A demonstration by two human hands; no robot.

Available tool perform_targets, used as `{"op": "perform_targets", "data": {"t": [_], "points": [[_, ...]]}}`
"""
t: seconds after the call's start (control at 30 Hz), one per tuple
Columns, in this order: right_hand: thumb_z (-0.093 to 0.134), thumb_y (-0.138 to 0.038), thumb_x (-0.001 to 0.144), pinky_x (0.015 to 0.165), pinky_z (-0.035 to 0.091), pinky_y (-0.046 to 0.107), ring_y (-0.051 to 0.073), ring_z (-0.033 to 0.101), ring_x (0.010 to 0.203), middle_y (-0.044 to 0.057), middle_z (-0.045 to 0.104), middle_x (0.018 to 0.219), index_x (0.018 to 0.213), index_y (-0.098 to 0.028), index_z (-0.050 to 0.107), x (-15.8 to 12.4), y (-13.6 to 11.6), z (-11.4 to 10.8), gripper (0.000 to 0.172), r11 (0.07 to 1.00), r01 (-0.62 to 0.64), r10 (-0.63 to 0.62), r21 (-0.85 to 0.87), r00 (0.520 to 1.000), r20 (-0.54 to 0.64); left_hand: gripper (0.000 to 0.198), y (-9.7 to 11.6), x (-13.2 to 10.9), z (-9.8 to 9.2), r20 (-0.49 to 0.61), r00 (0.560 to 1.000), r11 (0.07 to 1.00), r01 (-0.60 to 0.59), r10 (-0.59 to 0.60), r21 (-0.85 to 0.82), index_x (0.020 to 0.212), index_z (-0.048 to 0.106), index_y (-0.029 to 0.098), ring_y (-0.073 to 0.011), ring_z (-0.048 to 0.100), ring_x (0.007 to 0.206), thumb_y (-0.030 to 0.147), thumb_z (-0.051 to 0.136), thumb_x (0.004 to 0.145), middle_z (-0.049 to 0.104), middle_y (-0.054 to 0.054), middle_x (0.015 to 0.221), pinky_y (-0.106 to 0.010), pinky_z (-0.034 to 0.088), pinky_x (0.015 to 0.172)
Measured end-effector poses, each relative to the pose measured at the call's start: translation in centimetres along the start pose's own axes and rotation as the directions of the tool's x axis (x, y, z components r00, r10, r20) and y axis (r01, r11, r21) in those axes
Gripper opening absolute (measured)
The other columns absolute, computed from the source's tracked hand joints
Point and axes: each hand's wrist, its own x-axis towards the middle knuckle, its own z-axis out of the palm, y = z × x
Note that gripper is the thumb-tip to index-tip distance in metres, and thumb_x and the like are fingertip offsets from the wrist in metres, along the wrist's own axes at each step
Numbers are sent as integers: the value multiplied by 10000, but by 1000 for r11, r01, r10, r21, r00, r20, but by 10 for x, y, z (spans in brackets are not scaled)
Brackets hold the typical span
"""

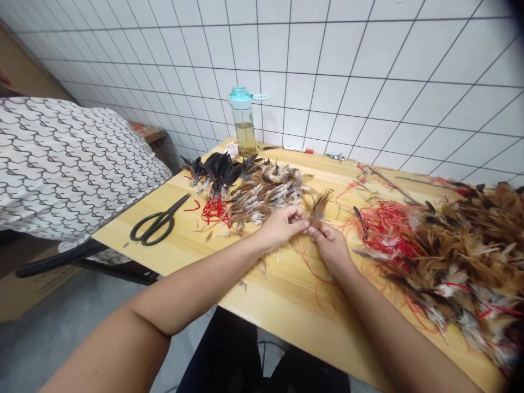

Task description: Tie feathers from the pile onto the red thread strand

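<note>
My left hand (283, 226) and my right hand (332, 250) meet above the table, fingertips almost touching. Between them stands a small bunch of brown feathers (319, 206), tips pointing up and away from me. Both hands pinch at its base, where the fingers hide the quill ends. A red thread (305, 256) trails on the wood beneath the hands; whether it runs into my fingers I cannot tell. Just beyond my left hand lies a pile of loose brown and white feathers (266, 194).
Black scissors (158, 222) lie at left, near black feathers (221, 169) and red thread pieces (216, 210). A water bottle (245, 128) and marker (298, 149) are by the tiled wall. Tied feather bunches (470, 240) and tangled red thread (387, 226) cover the right. A person's patterned clothing (73, 164) shows left.
</note>
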Motion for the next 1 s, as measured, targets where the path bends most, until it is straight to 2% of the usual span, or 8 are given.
{"op": "perform_targets", "data": {"t": [0.13, 0.23, 0.37, 0.43, 0.63, 0.83, 0.9, 1.0], "points": [[575, -429, 758, 670, 429, 301, 180, 558, 706, 25, 648, 728, 730, -201, 668, -1, -6, -1, 248, 1000, -11, 11, -28, 1000, -9, 99, 6, 3, -13, 24, 999, 992, -41, 39, 116, 763, 555, 136, -89, 532, 657, 218, 611, 762, 593, 15, 697, -217, 406, 651], [557, -460, 747, 676, 420, 307, 175, 550, 690, 34, 667, 749, 723, -195, 644, -2, -13, -1, 279, 996, -71, 69, -46, 997, -45, 133, 24, 2, -38, -44, 987, 954, -136, 153, 266, 859, 591, 129, -92, 537, 716, 210, 627, 759, 608, -4, 801, -212, 414, 668], [550, -472, 737, 700, 410, 313, 172, 544, 698, 37, 653, 736, 708, -190, 625, -3, -18, -3, 294, 992, -102, 96, -81, 993, -73, 80, 46, -17, -76, 174, 979, 873, -173, 103, 456, 840, 616, 141, -87, 542, 700, 200, 593, 791, 622, 6, 771, -209, 409, 676], [539, -474, 749, 707, 405, 315, 174, 544, 705, 37, 648, 732, 715, -187, 627, -2, -18, -4, 302, 990, -100, 93, -96, 993, -73, 55, 48, -34, -86, 171, 984, 785, -140, 44, 604, 806, 625, 150, -96, 555, 720, 190, 590, 794, 643, 6, 777, -214, 394, 680], [528, -441, 778, 715, 406, 315, 187, 564, 745, 43, 670, 768, 731, -189, 638, -2, -17, -4, 279, 984, -76, 65, -163, 995, -69, 156, 34, -78, -80, 55, 996, 567, -8, -67, 824, 818, 629, 170, -150, 571, 803, 313, 575, 851, 652, -29, 850, -248, 384, 691], [506, -452, 796, 707, 402, 318, 187, 566, 735, 45, 675, 777, 732, -194, 629, -4, -17, -4, 293, 976, -65, 53, -206, 997, -63, 120, 28, -79, -63, 19, 993, 408, 30, -117, 912, 836, 609, 172, -186, 558, 799, 283, 564, 832, 627, -53, 849, -275, 346, 648], [504, -454, 793, 701, 401, 317, 188, 561, 727, 44, 670, 760, 728, -195, 629, -5, -17, -4, 295, 976, -59, 46, -209, 997, -69, 105, 30, -74, -64, 31, 995, 409, 10, -95, 912, 789, 597, 166, -170, 539, 758, 213, 512, 830, 613, -48, 808, -275, 334, 640], [511, -459, 780, 691, 403, 314, 189, 554, 714, 39, 655, 725, 723, -194, 634, -5, -18, -3, 297, 981, -49, 35, -185, 996, -77, 98, 37, -61, -68, 45, 999, 586, -30, -11, 810, 768, 574, 160, -123, 496, 684, 210, 508, 822, 586, -15, 753, -251, 335, 626]]}}
